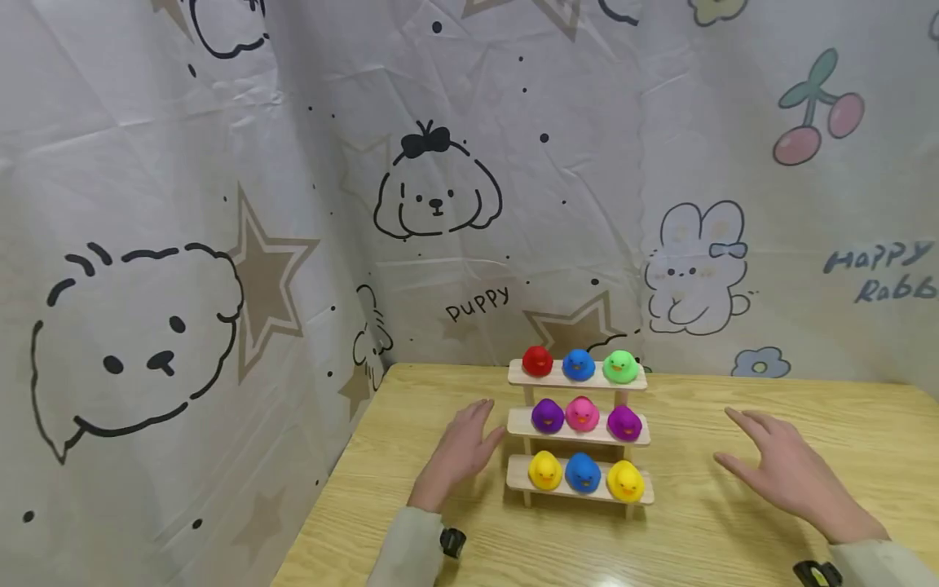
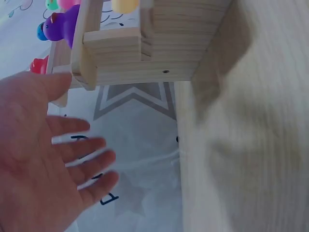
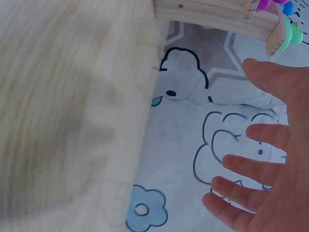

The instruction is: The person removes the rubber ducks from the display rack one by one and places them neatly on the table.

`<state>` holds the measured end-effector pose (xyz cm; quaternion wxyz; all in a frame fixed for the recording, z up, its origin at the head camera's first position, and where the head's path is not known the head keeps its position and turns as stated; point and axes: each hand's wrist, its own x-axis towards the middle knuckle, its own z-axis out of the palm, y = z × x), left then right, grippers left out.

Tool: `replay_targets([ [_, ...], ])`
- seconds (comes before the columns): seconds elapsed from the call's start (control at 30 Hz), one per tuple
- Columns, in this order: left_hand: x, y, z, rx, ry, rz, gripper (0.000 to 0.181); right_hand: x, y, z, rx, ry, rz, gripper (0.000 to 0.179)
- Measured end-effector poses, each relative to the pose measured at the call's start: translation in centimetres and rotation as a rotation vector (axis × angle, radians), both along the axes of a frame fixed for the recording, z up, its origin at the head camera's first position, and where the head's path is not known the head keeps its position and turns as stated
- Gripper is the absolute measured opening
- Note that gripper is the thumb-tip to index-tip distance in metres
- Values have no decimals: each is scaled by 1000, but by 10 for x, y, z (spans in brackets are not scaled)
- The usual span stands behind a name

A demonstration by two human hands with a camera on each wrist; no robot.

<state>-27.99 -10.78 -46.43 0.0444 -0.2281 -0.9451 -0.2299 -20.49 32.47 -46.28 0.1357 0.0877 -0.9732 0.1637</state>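
Observation:
A three-tier wooden shelf (image 1: 579, 492) stands on the table with three toy ducks on each tier. The top tier carries a red duck (image 1: 538, 361), a blue duck (image 1: 579, 365) and a green duck (image 1: 620, 367). Purple (image 1: 548, 416), pink (image 1: 583, 414) and magenta (image 1: 625, 424) ducks sit on the middle tier. Below are a yellow duck (image 1: 545, 470), a blue duck (image 1: 583, 473) and another yellow duck (image 1: 626, 481). My left hand (image 1: 460, 448), fingers extended and holding nothing, is close beside the shelf's left end. Farther off on the right, my right hand (image 1: 785, 473) is spread and holds nothing.
The wooden table (image 1: 704, 538) reaches back to a white curtain (image 1: 572, 212) printed with cartoon animals, stars and cherries. More of the curtain (image 1: 147, 204) hangs along the left edge. Each wrist wears a dark strap, one at the left cuff (image 1: 452, 542).

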Motion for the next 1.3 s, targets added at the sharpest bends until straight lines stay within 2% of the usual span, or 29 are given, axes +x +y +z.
replay_targets([
  [0.17,-2,9,5,45,-66,-70,54,-6,-10,9,11,21,19,76],
  [0.43,-5,20,5,47,-171,-107,56,-14,-25,24,-7,80,105,67],
  [0.67,-6,21,8,58,-168,-140,55,-24,-45,40,-71,178,186,57],
  [0.87,-6,22,10,63,-205,-150,55,-35,-61,54,-99,188,226,56],
  [1.1,-8,22,11,59,-191,-173,54,-49,-74,60,-103,200,235,57],
  [1.3,-9,21,9,54,-181,-166,53,-60,-83,63,-140,179,257,54],
])
